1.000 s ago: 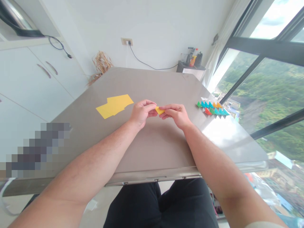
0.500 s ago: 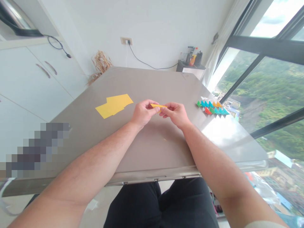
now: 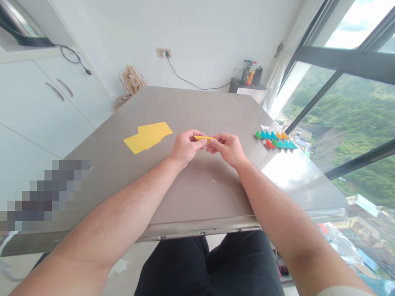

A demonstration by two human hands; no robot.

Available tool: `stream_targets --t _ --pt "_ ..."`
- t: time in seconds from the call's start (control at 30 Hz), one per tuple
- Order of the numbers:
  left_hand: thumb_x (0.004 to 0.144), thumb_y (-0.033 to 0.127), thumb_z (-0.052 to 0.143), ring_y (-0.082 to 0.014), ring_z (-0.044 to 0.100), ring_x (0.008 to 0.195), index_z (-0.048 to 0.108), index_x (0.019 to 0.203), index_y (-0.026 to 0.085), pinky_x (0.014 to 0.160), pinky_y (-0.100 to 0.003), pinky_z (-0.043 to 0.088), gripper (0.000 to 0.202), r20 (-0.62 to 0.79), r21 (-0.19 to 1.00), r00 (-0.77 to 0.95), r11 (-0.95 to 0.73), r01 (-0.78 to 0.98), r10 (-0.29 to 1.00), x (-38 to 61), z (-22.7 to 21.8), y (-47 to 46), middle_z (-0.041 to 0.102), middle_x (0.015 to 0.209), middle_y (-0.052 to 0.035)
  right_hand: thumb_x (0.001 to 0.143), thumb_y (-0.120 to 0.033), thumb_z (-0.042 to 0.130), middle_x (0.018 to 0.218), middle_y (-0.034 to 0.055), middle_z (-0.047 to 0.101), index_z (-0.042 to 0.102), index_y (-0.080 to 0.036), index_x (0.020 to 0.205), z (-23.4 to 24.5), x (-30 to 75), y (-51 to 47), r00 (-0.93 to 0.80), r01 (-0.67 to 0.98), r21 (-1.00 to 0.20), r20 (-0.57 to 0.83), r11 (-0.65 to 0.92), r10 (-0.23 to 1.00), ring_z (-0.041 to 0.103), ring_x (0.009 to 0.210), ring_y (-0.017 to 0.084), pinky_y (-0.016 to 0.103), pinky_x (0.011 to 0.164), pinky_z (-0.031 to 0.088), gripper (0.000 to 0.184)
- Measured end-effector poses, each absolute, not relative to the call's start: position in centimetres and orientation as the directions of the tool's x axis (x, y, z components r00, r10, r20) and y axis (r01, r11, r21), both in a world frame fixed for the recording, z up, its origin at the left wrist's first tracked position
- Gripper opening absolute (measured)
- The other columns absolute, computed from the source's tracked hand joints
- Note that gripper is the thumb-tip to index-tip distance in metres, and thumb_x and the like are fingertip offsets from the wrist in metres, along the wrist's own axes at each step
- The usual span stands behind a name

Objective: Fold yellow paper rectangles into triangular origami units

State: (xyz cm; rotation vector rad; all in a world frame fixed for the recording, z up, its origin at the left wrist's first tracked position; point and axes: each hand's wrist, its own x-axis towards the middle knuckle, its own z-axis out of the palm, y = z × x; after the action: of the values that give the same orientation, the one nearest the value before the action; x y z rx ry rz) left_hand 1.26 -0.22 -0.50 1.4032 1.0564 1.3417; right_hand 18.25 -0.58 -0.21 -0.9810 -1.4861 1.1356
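Note:
Over the middle of the grey table [image 3: 191, 193], my left hand [image 3: 184, 148] and my right hand [image 3: 227, 149] both pinch a small folded piece of yellow paper [image 3: 203, 138] between their fingertips. The paper shows edge-on as a thin yellow strip, held a little above the tabletop. Both hands have their fingers closed on it. Two flat yellow paper sheets [image 3: 147, 137] lie overlapped on the table to the left of my left hand.
A cluster of several folded paper triangles [image 3: 275, 140] in teal, green, orange and red lies at the table's right side. A large window is on the right. White cabinets [image 3: 37, 107] stand at the left. A small dark stand with bottles [image 3: 248, 84] sits beyond the far edge.
The folded yellow piece has turned from a small wedge face to a thin edge-on strip between my fingers. Both hands stayed in place.

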Motion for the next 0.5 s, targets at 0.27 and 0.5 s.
stream_targets --t 0.27,0.5 --pt "0.070 0.028 0.082 -0.0155 0.066 0.070 0.070 0.082 0.017 0.073 -0.032 0.054 0.020 0.247 0.969 0.042 -0.245 -0.042 0.968 1.33 -0.74 -0.09 0.072 0.075 -0.0028 0.072 -0.059 0.081 0.072 0.0052 0.075 0.074 -0.018 0.083 -0.26 18.15 -0.62 -0.177 0.014 -0.973 0.226 0.232 0.958 0.071 0.071 0.017 0.030 0.067 0.059 0.043" --pt "0.070 0.028 0.081 -0.0153 0.065 0.069 0.070 0.082 0.017 0.073 -0.032 0.053 0.020 0.244 0.970 0.050 -0.243 -0.033 0.969 1.31 -0.67 -0.20 0.072 0.074 -0.0027 0.075 -0.053 0.080 0.073 0.0051 0.076 0.074 -0.018 0.082 -0.28 18.16 -0.58 -0.181 0.015 -0.973 0.224 0.230 0.958 0.071 0.071 0.017 0.030 0.067 0.058 0.036"
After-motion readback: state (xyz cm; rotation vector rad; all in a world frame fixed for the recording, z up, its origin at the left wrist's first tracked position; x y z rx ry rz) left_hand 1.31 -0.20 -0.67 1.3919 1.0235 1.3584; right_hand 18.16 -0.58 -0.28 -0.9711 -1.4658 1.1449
